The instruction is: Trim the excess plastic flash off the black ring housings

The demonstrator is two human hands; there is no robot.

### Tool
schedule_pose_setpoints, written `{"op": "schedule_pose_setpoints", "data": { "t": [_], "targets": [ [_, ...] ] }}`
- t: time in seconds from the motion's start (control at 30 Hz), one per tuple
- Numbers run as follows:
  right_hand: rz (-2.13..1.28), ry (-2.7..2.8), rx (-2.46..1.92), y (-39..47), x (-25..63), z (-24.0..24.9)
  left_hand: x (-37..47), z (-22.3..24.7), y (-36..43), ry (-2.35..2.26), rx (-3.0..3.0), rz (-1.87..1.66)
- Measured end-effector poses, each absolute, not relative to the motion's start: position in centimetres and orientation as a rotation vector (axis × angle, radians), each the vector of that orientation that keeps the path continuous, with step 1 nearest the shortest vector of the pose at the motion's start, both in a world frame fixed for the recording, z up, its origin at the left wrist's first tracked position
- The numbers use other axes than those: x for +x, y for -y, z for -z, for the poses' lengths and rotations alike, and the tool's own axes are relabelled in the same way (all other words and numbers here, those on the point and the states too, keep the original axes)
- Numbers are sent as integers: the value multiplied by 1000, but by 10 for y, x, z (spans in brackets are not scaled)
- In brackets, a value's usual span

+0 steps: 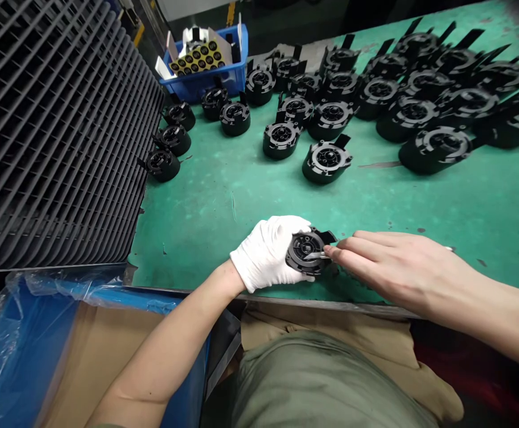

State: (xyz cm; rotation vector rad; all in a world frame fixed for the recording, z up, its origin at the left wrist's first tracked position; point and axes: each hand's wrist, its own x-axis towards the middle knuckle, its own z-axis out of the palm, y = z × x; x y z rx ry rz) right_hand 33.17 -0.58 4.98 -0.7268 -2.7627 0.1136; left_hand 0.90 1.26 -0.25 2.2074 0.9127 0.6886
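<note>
My left hand (270, 252), in a white glove, is wrapped round a round black plastic part (302, 245) near the front edge of the green table (214, 220). The part's ringed face is turned up toward me. From the right comes my bare right hand (388, 261), its fingers pinched on a small thin tool (317, 255). The tool's pale tip lies over the face of the part. The tool's other end is mostly hidden by the hand.
Several similar black parts (328, 157) stand across the back and right of the table. A blue bin (223, 77) holds packing pieces. Stacked dark grids (54, 142) rise at the left, above a plastic-lined blue box (31, 333) beside the table.
</note>
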Motion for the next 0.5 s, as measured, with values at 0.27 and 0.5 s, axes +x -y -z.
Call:
{"op": "schedule_pose_setpoints", "data": {
  "t": [0.27, 0.5],
  "targets": [
    [-130, 2821, -815, 12, 328, -63, 11, -1, -15, -929, 2198, -642],
    [-50, 2779, -806, 16, 328, -54, 11, -6, -15, -918, 2204, -630]
  ]
}}
